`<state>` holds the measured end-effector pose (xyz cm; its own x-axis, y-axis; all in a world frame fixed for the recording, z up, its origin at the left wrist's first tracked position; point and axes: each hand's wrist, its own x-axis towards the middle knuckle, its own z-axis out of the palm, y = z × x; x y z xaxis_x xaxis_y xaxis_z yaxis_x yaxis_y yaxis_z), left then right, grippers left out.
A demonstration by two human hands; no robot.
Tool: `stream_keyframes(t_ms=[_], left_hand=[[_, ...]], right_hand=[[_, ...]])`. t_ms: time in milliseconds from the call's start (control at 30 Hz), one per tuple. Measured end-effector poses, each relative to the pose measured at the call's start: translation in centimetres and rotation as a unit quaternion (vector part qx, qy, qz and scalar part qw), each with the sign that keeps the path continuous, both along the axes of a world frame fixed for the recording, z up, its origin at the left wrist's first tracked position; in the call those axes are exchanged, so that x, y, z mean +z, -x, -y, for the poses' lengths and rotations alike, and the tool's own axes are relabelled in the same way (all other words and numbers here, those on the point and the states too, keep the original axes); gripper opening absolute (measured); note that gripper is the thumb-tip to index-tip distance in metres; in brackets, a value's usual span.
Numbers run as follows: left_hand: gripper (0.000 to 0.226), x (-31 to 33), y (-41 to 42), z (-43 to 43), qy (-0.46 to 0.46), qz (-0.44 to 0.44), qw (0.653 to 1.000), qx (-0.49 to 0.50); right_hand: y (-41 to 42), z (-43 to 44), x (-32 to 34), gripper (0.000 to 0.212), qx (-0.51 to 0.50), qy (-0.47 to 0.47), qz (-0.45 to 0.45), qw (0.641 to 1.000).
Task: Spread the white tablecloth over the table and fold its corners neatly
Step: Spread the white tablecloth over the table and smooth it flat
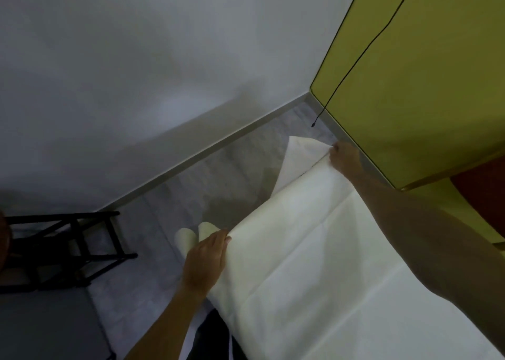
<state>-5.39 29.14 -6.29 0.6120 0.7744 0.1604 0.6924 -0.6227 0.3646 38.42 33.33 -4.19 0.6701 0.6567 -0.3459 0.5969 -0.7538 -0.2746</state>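
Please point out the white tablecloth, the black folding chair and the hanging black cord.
white tablecloth (314,250): head view, flat top surface.
black folding chair (82,246): head view, crossed leg frame.
black cord (352,64): head view, middle of its run.

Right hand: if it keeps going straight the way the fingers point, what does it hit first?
The right hand, pinching the white tablecloth at the far corner, points up-left. Beyond the cloth flap, likely bare floor, then the baseboard and wall; depth is unclear.

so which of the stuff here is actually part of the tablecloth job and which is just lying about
Part of the job:
- white tablecloth
- left hand, flat on the cloth's near edge
- right hand, pinching the far corner

Just lying about:
- black folding chair
- yellow-green panel
- black cord hanging over the panel
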Motion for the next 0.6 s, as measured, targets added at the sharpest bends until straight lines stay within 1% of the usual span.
stream_keyframes(t_ms=[133,233,333,367,400,467,500,600], left_hand=[[0.048,0.2,0.1,-1.4,-0.027,-0.011,1.000,-0.010],[0.055,0.8,0.2,-3.3,-0.036,-0.007,0.999,0.010],[0.060,1.0,0.1,-5.2,-0.067,-0.021,0.997,0.029],[0.059,1.3,0.1,-5.6,-0.056,-0.030,0.997,0.034],[0.056,1.1,0.2,-5.8,-0.041,-0.034,0.998,0.041],[0.047,1.1,0.5,-5.5,-0.003,-0.038,0.998,0.042],[0.046,1.1,0.7,-5.0,0.011,-0.037,0.999,0.036],[0.051,1.0,1.1,-2.9,0.045,-0.020,0.999,0.004]], right_hand=[[0.5,-2.1,0.7,0.029,-0.019,-0.024,0.035,0.999],[1.1,-4.0,1.3,0.028,-0.021,-0.055,0.044,0.997],[1.2,-5.6,0.9,0.033,-0.005,-0.086,0.028,0.996],[0.9,-5.8,0.4,0.038,0.004,-0.065,0.014,0.998],[0.7,-5.8,-0.2,0.048,0.014,-0.048,0.002,0.999],[0.7,-5.1,-1.0,0.077,0.033,-0.005,0.003,0.999],[1.2,-4.3,-0.8,0.080,0.026,-0.011,-0.003,1.000],[2.0,-1.9,-0.2,0.067,0.011,-0.059,0.016,0.998]])
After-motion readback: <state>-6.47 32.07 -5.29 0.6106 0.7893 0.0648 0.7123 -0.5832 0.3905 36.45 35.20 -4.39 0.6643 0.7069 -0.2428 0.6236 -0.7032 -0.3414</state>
